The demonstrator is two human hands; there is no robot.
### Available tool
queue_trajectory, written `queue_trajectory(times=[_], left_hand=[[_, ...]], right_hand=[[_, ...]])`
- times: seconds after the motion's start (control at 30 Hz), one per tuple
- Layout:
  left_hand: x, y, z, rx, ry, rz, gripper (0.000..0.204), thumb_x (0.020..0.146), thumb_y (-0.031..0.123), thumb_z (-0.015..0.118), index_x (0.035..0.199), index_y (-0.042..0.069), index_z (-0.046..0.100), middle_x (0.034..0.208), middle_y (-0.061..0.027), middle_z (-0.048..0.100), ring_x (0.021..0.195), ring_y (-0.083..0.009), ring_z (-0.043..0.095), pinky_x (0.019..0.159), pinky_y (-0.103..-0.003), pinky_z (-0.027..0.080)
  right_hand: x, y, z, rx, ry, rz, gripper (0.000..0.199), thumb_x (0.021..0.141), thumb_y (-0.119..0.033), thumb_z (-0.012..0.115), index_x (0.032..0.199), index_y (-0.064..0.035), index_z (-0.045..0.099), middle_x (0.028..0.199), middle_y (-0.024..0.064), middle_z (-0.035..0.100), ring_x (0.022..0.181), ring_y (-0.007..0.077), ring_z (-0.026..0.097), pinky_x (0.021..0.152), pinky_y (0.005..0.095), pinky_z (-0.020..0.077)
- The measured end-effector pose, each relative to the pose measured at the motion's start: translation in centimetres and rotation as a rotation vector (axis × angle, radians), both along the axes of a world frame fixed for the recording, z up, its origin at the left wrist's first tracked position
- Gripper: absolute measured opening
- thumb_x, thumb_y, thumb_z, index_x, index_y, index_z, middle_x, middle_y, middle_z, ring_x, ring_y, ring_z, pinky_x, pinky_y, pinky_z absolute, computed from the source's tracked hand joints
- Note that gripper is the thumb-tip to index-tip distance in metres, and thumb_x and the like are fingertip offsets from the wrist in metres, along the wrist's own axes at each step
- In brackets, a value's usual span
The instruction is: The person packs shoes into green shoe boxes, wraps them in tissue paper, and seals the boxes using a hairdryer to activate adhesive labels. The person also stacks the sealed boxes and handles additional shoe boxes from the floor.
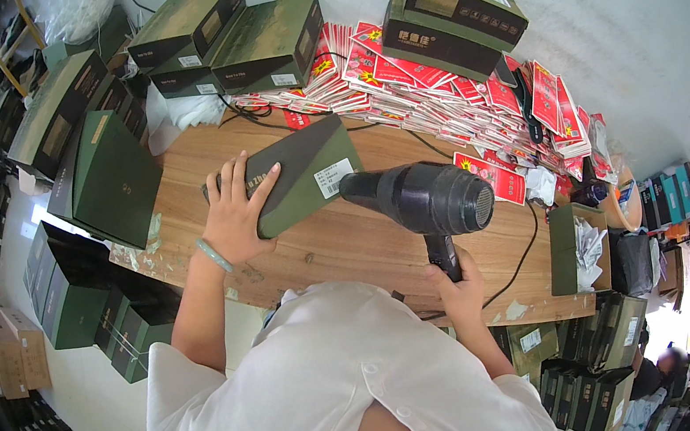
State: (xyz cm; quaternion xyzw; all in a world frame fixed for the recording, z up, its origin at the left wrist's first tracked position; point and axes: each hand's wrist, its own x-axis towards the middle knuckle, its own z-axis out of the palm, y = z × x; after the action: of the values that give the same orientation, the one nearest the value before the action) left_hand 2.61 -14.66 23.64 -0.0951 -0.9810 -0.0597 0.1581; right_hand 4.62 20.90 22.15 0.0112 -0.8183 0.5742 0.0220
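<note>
A dark green shoe box (292, 156) lies on the wooden table, a white label (333, 179) stuck near its right end. My left hand (238, 205) rests on the left part of the box with its fingers spread. In my right hand (457, 286) is the handle of a black hair dryer (431, 195). The dryer's nozzle points left, right at the label, close to or touching the box's edge. Its cord (518, 270) runs across the table on the right.
Many red and white printed cards (435, 104) are heaped along the table's back edge. Stacked green boxes (266, 44) stand at the back left, with others (454, 16) on the cards. An open box (577, 248) holding white paper sits at the right edge.
</note>
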Motion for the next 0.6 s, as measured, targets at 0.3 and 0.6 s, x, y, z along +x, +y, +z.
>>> queue_trajectory(times=[0.3,0.6], left_hand=[[0.0,-0.1,0.0,-0.005,-0.001,-0.004,0.105,0.046,0.032,0.076,0.144,0.018,0.039,0.141,-0.0321,0.029,0.129,-0.0440,0.030,0.105,-0.057,0.021],[0.1,-0.1,0.0,-0.008,0.004,-0.005,0.107,0.045,0.032,0.077,0.144,0.017,0.039,0.141,-0.0320,0.030,0.128,-0.0437,0.031,0.104,-0.057,0.022]], right_hand=[[-1.4,-1.1,1.1,0.087,0.103,-0.017,0.037,0.078,-0.016,0.077,0.109,-0.0018,0.062,0.081,0.0021,0.060,0.071,0.0105,0.051,0.067,0.0259,0.0435],[-3.0,-0.9,0.5,0.076,0.081,-0.001,0.039,0.079,-0.020,0.078,0.109,-0.0007,0.062,0.077,0.0012,0.058,0.068,0.0095,0.050,0.062,0.0250,0.0426]])
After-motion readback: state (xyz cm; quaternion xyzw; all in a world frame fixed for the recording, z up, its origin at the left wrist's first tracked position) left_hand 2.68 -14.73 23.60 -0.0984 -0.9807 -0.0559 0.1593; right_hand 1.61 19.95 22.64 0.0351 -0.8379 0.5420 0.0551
